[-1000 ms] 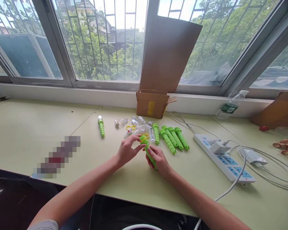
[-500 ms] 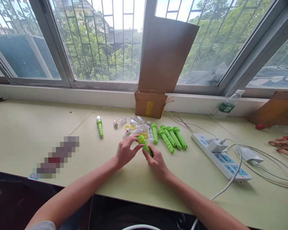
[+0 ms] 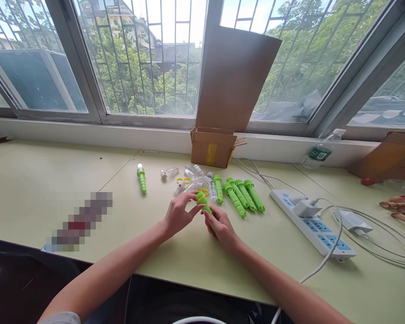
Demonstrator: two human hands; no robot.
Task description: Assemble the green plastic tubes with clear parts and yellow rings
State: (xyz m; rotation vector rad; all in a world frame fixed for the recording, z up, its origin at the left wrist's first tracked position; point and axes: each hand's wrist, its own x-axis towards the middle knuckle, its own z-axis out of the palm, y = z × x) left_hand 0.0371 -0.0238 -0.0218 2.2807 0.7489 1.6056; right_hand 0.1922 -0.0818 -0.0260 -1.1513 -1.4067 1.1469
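Between my two hands is a green ribbed plastic tube (image 3: 205, 206), flashlight-shaped, with a yellow ring near its wide end. My left hand (image 3: 182, 211) pinches that wide end with thumb and fingers. Wrapped round the lower body is my right hand (image 3: 220, 227), which hides part of it. Just beyond lie clear plastic pieces (image 3: 212, 191), some with white ends, and loose yellow rings (image 3: 183, 180). Several similar green tubes (image 3: 236, 200) lie to the right of the pile. On the left, another green tube (image 3: 141, 179) has a clear and white tip fitted.
A small cardboard box (image 3: 207, 150) stands by the window wall. To the right are a white power strip (image 3: 312, 224) with plugs and cables, a plastic bottle (image 3: 320, 152) and wooden pieces (image 3: 400, 204). A blurred-out object (image 3: 83, 220) lies at the table's left front.
My right hand has shifted its grip, its fingers now curled further round the green tube. The left hand keeps its pinch on the wide end. The view has shifted slightly.
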